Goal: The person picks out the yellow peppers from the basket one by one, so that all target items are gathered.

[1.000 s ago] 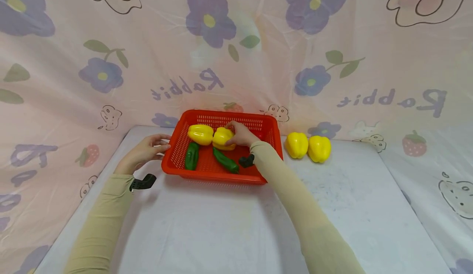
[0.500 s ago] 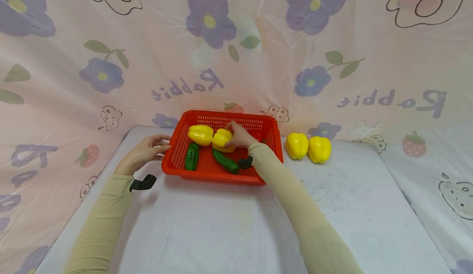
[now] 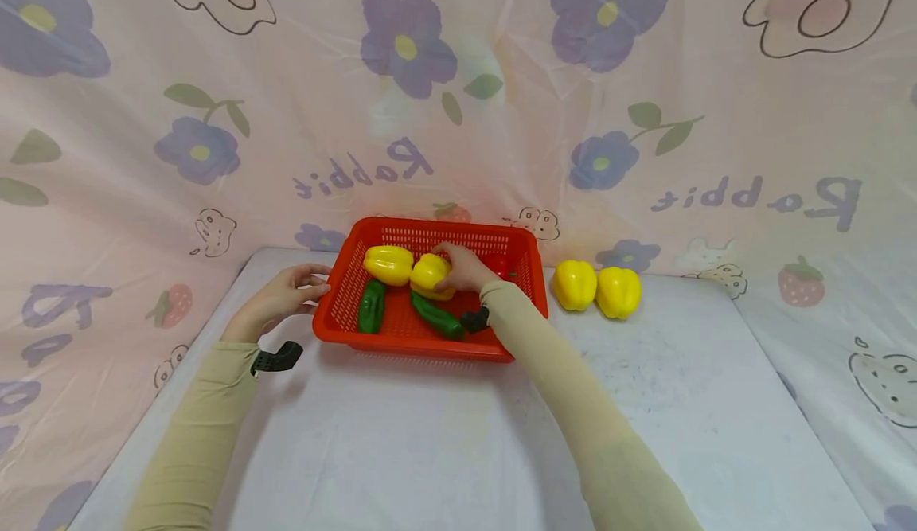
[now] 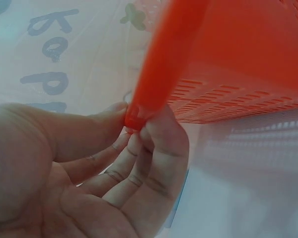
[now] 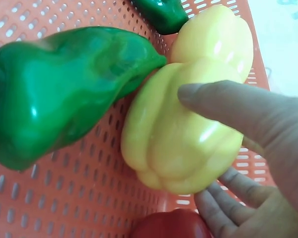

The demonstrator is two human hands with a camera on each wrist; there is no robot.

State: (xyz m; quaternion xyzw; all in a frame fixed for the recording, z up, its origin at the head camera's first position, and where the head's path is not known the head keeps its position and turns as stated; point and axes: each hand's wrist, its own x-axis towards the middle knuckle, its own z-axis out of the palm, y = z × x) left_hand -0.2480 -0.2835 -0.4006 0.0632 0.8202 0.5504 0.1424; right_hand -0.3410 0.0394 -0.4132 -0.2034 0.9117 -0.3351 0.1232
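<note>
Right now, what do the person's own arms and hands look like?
The left hand and right hand are ungloved. Both sleeves are long, plain and beige, ending at the wrists; a bent black camera mount juts out at each. No cables show.

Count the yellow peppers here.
4: one pepper in the basket, back left; another beside it in the right hand; a third and fourth on the table at right. The right sleeve may hide more.

Free way: smooth white tabletop before red perforated plastic basket | Near right corner: beige fabric sleeve blocks | At right: two glossy yellow bell peppers in the way
</note>
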